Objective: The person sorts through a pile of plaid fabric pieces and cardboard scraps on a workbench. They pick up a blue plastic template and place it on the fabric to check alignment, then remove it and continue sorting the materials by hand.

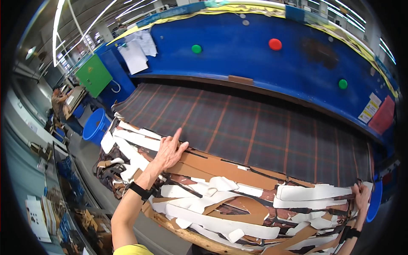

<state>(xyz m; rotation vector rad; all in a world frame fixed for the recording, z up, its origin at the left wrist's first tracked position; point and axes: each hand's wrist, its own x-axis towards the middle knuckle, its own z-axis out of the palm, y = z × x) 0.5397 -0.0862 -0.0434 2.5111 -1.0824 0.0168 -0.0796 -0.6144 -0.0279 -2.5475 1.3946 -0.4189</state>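
Observation:
A dark plaid sheet [242,124] with orange lines stretches before me under the blue machine. My left hand [172,148] rests at its near edge, index finger and thumb spread, nothing in its grasp. At the near right corner of the sheet, my right hand [361,194] has its fingers curled on the edge; the exact grip is partly hidden. Offcut strips lie heaped along the near side: a brown strip [223,169] near my left hand, a white strip [314,192] reaching to my right hand, and a long white strip [220,220] closer to me.
The blue machine beam [236,54] spans the far side, with a red button [275,44] and green buttons [196,49]. Blue bins stand left [95,126] and right [375,200]. A wooden edge [191,234] runs nearest me. Another person [59,102] works far left.

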